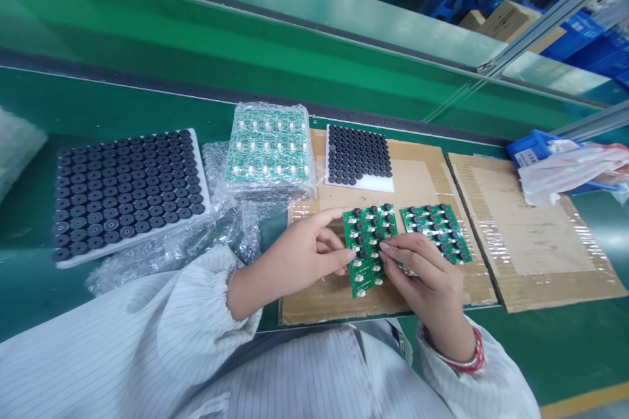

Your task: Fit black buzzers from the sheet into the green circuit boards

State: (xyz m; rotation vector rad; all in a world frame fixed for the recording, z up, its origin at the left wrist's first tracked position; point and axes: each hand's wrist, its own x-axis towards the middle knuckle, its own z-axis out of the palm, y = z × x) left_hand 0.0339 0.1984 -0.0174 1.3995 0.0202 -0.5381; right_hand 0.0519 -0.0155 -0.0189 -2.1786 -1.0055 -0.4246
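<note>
My left hand (299, 255) grips the left edge of a green circuit board (366, 275), which is tilted up above brown cardboard (324, 301). The board carries round black parts on its upper portion and small white connectors. At the board's right side, the fingertips of my right hand (430, 275) are pinched together at a black part, partly hidden by the fingers. A second green board (455, 236) with black parts lies on the cardboard behind my right hand. Further back is a white foam sheet (383, 184) with rows of round black parts, its front right corner bare.
A larger foam sheet of black discs (130, 193) lies at left. Beside it, a stack of boards (268, 144) sits in bubble wrap (221, 236). Another cardboard sheet (535, 229) and a blue bin (535, 147) with plastic bags are at right.
</note>
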